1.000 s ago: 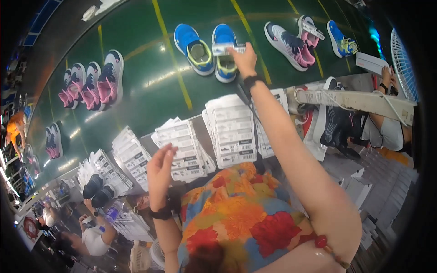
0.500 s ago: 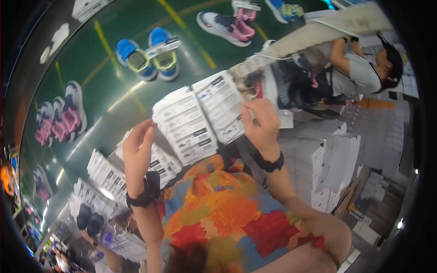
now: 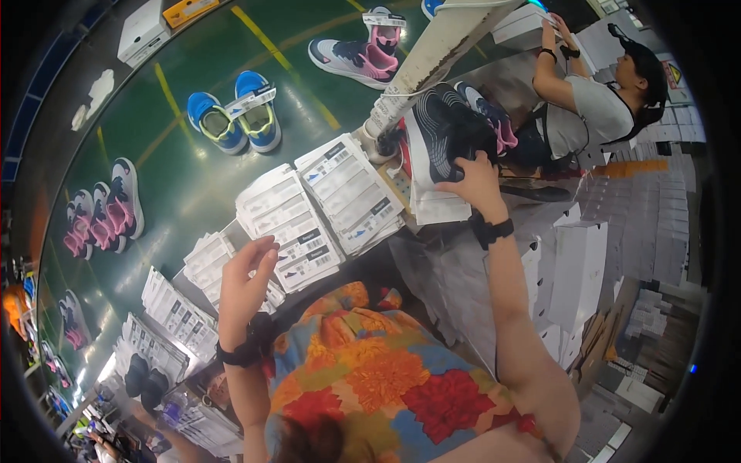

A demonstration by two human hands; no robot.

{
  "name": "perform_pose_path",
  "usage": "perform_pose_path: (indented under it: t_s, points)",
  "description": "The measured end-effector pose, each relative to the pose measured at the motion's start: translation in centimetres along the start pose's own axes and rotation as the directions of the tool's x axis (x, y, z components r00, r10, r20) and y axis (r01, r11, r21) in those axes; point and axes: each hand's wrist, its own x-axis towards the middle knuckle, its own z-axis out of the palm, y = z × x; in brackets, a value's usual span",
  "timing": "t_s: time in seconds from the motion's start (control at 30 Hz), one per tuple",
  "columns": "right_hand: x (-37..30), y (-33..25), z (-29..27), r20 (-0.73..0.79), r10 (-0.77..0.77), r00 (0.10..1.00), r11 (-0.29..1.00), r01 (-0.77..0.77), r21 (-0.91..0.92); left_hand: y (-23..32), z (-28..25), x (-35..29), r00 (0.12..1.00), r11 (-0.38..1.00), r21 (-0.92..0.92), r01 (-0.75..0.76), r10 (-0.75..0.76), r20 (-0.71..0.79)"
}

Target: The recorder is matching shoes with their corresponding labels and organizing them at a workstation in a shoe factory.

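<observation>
My right hand has its fingers curled on a black sneaker with a white sole edge, at the right of the label stacks. Wide black bands circle both my wrists. My left hand hovers by the near-left edge of a stack of printed label sheets; its fingers are half bent and apart, with nothing visible in them. Against that stack, on its right, lies a second stack of label sheets. A navy and pink sneaker stands just beyond the black one.
On the green conveyor belt stand blue sneakers and several navy-pink ones. A worn pale post slants up beside the black sneaker. White boxes are piled at right. A co-worker handles a box at the far right.
My right hand has left the right-hand label stack, moved right and taken hold of the black sneaker. My left hand has shifted slightly nearer to me. The whole view has turned a little.
</observation>
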Motion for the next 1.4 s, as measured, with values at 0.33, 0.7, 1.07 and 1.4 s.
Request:
perform_pose_path:
  t_s: [0.33,0.7,1.07,1.4]
  points:
    - [-6.2,1.1,-9.3,-0.429,0.186,0.884,0.978,-0.21,-0.008,-4.0,-6.8,-6.4,0.964,0.979,-0.165,0.122,-0.157,-0.215]
    - [-16.3,-24.0,-7.2,-0.116,-0.463,0.879,0.689,0.44,0.576,-3.2,-6.9,-8.4,0.999,0.946,-0.322,0.032,-0.039,-0.016]
    - [-16.8,-35.4,8.1,-0.059,-0.786,0.615,0.393,0.571,0.721,-22.4,-7.9,-6.1,0.926,0.958,0.273,0.091,0.019,-0.378]
    - [-8.0,-39.8,7.4,-0.303,-0.846,0.44,0.308,0.865,0.396,-19.7,-13.9,-0.6,0.741,0.717,0.543,-0.437,0.629,-0.233]
